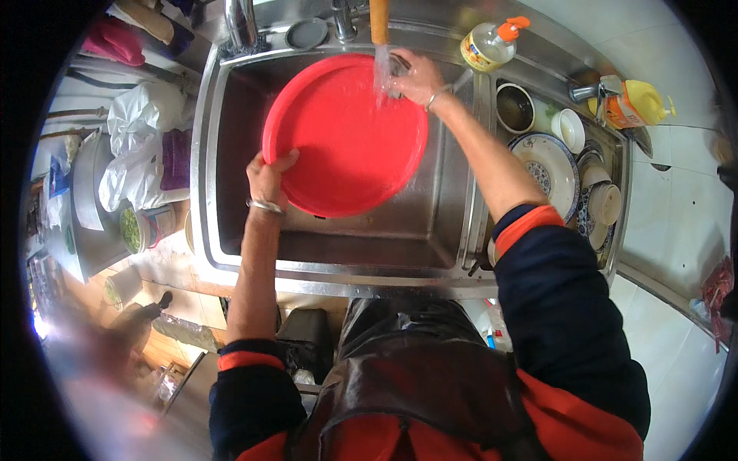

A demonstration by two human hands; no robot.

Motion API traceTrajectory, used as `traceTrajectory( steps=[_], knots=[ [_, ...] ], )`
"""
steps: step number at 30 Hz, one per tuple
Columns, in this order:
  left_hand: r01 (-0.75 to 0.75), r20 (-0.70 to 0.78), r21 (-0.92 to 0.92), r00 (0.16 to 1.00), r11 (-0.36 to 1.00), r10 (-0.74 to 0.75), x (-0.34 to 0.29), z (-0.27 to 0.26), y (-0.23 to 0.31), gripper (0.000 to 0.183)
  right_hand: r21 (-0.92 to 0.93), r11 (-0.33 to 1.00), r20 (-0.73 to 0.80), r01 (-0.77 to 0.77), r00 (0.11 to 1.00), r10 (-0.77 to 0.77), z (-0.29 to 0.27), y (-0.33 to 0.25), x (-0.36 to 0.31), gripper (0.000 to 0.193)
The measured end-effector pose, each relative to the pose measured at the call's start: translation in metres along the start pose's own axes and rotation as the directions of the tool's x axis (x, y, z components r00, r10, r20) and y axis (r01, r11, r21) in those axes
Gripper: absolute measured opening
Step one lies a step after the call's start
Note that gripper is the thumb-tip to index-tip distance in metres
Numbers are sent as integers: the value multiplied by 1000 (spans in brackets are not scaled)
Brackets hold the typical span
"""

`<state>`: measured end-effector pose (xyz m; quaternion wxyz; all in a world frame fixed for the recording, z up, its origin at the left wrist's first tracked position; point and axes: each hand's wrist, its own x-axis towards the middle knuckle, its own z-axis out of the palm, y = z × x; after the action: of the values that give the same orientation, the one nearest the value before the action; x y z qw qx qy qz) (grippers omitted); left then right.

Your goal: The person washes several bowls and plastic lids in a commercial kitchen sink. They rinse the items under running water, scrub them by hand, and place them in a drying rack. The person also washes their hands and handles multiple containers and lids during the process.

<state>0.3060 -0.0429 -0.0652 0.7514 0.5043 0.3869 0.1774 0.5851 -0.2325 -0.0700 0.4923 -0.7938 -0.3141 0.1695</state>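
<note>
A round red basin (350, 142) is held tilted in the left sink bowl. My left hand (267, 177) is closed on the basin's rim at its near left, thumb on the inside. At the far right rim, my right hand (419, 79) is closed around a small dark grey thing, partly hidden by the fingers; its kind is unclear. Water (380, 73) runs from a tap with an orange sleeve (379, 21) past that thing into the basin. The basin's inner wall is wet.
The steel sink (346, 269) surrounds the basin. In the right bowl stand a blue-patterned plate (544, 169), a white cup (569, 129) and stacked bowls (605, 203). Behind are a pump bottle (489, 46) and a yellow bottle (644, 104). White bags (138, 115) lie at left.
</note>
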Motion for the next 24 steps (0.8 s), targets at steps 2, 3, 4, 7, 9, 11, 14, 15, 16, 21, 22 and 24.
traceTrajectory(
  steps=[2,3,4,7,9,11,14,15,16,21,22,24],
  knots=[
    [-3,-124,-58,992,998,-4,-12,5,-7,27,93,993,-127,-77,988,89,11,20,-18,40],
    [-14,-186,-125,983,992,-10,-19,6,-11,26,230,947,-74,-225,966,247,17,30,-30,31],
    [-7,-204,-150,979,989,-24,-23,8,-15,28,174,939,-190,-295,926,326,27,40,-44,17],
    [-23,-261,-220,965,975,-36,-31,11,-29,31,617,602,-20,-507,754,657,74,64,-101,14],
    [-14,-299,-220,953,975,-54,-31,11,-37,30,761,440,-4,-477,675,738,109,72,-136,12],
    [-40,-278,-260,960,965,-35,-30,10,-43,25,738,279,63,-614,475,878,146,68,-159,25],
    [-155,-377,-164,922,974,84,-32,15,-49,19,740,-33,344,-672,335,877,168,50,-190,31],
    [-191,-369,-137,920,972,129,-33,21,-50,19,674,-134,467,-726,279,839,170,43,-197,28],
    [-174,-388,-18,909,985,153,-36,28,-50,18,635,-151,552,-758,308,775,170,38,-204,25],
    [-414,-9,586,856,696,517,-59,64,-29,17,429,239,352,-871,405,844,152,39,-223,25],
    [-433,97,750,819,500,565,-64,68,-18,16,372,338,269,-864,449,852,147,44,-222,27],
    [-653,434,741,643,157,631,-75,75,5,21,167,540,94,-825,558,824,136,51,-218,41]
  ],
)
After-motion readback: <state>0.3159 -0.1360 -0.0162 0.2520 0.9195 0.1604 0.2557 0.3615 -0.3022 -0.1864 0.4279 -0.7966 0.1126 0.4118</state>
